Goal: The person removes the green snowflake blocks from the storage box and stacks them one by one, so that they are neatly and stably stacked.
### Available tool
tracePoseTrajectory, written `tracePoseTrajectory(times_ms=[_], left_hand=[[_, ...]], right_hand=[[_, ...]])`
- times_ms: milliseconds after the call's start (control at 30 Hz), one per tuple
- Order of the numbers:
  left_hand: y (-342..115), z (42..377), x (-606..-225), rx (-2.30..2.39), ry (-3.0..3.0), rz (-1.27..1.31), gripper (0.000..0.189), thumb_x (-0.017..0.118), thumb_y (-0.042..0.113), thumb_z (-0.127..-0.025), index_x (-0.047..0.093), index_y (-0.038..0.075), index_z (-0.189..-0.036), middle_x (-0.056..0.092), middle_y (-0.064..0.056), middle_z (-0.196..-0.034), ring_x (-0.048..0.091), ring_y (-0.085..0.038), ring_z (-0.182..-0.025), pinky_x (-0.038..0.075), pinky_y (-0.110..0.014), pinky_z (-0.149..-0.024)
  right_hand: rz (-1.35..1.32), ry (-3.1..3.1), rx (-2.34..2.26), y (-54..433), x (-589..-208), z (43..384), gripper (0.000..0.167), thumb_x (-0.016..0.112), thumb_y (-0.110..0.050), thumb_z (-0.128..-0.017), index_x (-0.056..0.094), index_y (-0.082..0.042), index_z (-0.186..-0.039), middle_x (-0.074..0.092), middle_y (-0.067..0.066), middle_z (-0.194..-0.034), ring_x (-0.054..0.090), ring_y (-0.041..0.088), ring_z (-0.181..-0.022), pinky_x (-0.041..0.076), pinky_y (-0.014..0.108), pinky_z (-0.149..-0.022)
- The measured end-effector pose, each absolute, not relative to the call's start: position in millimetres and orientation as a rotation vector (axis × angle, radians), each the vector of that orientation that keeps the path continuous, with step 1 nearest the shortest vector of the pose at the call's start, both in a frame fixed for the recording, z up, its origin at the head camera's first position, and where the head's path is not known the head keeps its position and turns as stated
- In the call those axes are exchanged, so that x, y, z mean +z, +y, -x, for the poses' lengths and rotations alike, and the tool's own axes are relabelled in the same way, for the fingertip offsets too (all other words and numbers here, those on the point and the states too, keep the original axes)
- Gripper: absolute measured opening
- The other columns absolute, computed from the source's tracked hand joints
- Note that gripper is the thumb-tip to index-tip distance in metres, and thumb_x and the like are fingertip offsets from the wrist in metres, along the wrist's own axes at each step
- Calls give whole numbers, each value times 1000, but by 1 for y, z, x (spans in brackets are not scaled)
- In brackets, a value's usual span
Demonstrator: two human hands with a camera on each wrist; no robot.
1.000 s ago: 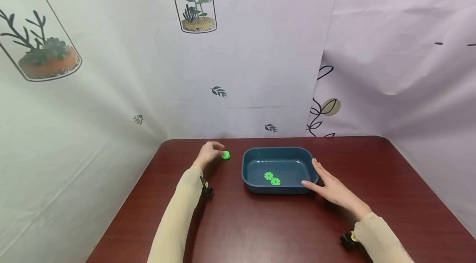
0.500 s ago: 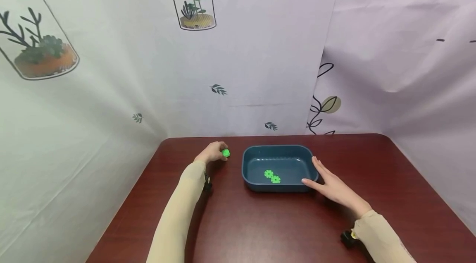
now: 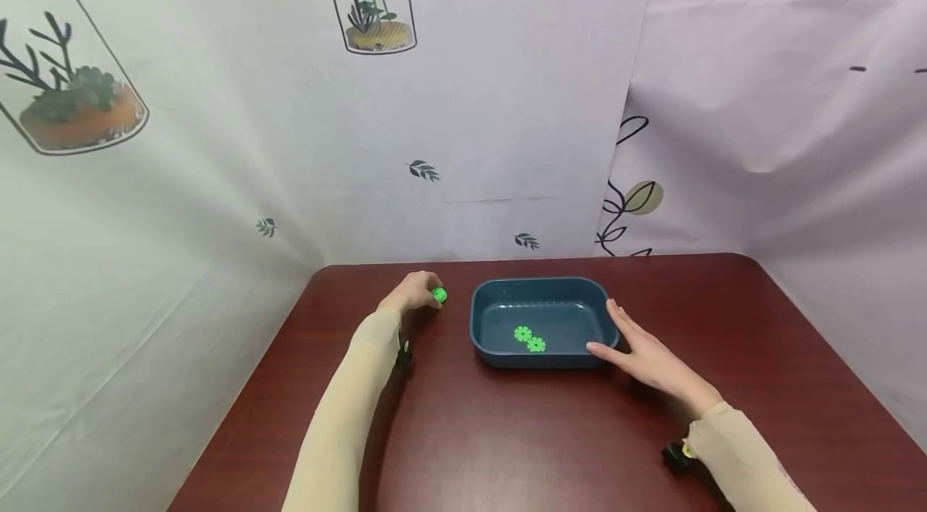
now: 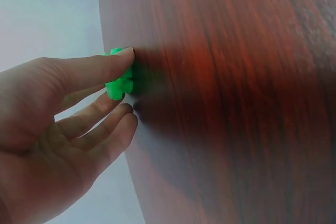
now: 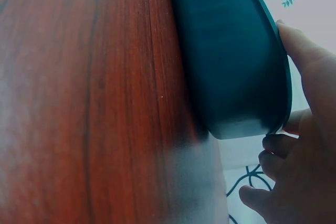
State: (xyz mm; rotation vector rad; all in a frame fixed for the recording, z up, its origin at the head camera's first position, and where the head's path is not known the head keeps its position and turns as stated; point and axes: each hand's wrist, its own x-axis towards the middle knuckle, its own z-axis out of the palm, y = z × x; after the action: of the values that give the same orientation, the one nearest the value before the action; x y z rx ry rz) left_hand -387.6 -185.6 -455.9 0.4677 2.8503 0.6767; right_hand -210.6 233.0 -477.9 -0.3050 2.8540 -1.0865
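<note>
Near the table's back edge my left hand (image 3: pixel 414 292) pinches a bright green notched plastic disc (image 4: pixel 126 84) between thumb and fingertips. It looks thick and lobed, and whether it is one disc or several together cannot be told. To the right stands a dark blue rectangular tray (image 3: pixel 488 361), with two flat green notched discs (image 3: pixel 529 339) inside, near its front wall. My right hand (image 3: pixel 652 359) touches the tray's right end, fingers fairly straight and thumb spread towards the front corner. In the right wrist view, the thumb and a finger touch the tray's rim (image 5: pixel 286 72).
The dark red wooden table (image 3: pixel 543 439) reaches back to a pale patterned cloth (image 3: pixel 492 125) hung behind and at both sides. Black wrist cameras sit under the left sleeve (image 3: pixel 348 407) and right sleeve (image 3: pixel 739 452).
The left hand's fingers have come around the green disc and now pinch it. The right hand stays at the tray's end. The head view has shifted slightly.
</note>
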Motion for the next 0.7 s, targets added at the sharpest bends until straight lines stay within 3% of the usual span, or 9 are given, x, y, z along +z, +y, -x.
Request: tracePoseTrajectory(times_ms=[267, 700], left_hand=[[-183, 388, -456, 643, 2865, -491, 41, 80, 6, -85, 67, 0, -124, 65, -18, -123, 62, -29, -108, 53, -41, -90], [-179, 388, -455, 630, 2886, -472, 35, 80, 5, -85, 71, -1, -118, 68, -17, -118, 62, -25, -97, 55, -37, -82]], right_hand=[[311, 2860, -1081, 234, -477, 211, 103, 62, -62, -92, 6, -12, -163, 7, 23, -166, 14, 52, -147, 24, 75, -106], [301, 2863, -1076, 233, -476, 210, 103, 61, -63, -92, 6, -12, -163, 6, 24, -166, 14, 52, -147, 23, 75, -107]])
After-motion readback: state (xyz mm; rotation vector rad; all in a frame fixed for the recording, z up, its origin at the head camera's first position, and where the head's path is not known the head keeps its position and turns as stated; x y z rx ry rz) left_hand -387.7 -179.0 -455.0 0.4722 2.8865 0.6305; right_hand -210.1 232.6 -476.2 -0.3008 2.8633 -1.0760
